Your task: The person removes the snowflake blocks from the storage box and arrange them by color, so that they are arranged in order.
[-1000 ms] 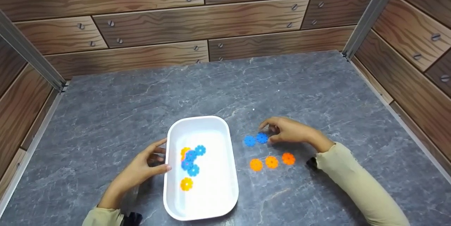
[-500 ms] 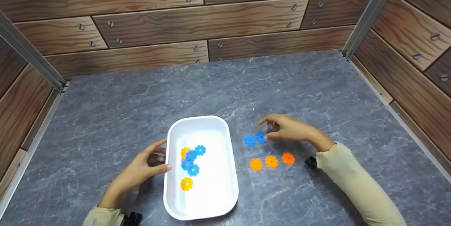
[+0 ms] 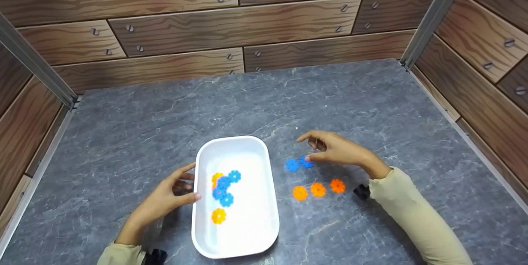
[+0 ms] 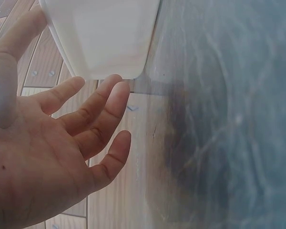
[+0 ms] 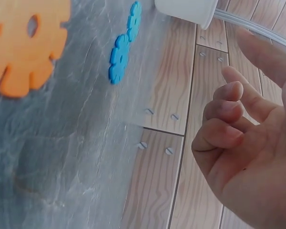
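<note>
A white tray (image 3: 274, 203) stands on the grey marbled table, with my left hand (image 3: 163, 199) against its left side. The thumb tip touches the rim; the other fingers, loosely bent, lie along the outer wall. To the right of the tray my right hand (image 3: 340, 149) hovers, holding nothing, its index finger reaching out and the others curled in. Beneath its thumb are two flat blue flower-shaped discs, a left one (image 3: 292, 165) and a right one (image 3: 303, 163) partly covered by the thumb in the head view. The right wrist view shows the blue discs (image 5: 118, 62) lying apart from the fingers.
Three orange flower discs (image 3: 318, 190) lie in a row nearer the person. Inside the tray, several blue discs (image 3: 226, 199) overlap in a cluster with orange, and a yellow-orange disc (image 3: 218, 216) lies apart. Wood-patterned walls (image 3: 231, 29) enclose the table at back and sides.
My right hand has shifted slightly left and away from the person, its thumb passing over the right blue disc. The left hand, tray and discs stay put.
</note>
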Tool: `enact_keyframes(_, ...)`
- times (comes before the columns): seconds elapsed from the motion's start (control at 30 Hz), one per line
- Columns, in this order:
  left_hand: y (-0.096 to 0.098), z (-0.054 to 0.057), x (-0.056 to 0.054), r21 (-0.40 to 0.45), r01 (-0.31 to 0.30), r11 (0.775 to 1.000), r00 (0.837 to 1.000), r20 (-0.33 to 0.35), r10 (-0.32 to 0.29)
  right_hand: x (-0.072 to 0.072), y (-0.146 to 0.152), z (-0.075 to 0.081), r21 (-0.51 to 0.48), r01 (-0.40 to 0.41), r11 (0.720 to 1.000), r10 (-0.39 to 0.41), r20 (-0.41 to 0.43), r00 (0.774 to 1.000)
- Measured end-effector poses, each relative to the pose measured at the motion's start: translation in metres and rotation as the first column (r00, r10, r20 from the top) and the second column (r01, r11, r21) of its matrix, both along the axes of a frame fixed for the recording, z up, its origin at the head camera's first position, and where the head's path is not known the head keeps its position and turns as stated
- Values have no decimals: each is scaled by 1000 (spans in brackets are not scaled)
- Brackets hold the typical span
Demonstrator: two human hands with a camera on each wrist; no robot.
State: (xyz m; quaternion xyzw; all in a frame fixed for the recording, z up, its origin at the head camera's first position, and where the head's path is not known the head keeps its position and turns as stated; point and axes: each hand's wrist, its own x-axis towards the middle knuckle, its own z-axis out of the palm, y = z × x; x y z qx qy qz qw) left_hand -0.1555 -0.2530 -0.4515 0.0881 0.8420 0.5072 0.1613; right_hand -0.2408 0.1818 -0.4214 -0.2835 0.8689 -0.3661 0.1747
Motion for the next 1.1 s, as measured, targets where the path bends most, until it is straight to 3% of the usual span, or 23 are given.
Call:
enact_keyframes(0.43, 0, -1, 0, 5, 17, 1000, 1000, -16, -17, 4, -20, 15, -31, -39, 999, 37, -54, 998)
enact_keyframes(1.1, 0, -1, -1, -11, -3, 1000, 1000, -19, 3, 8, -96, 32, -125, -193, 973, 189, -46, 981)
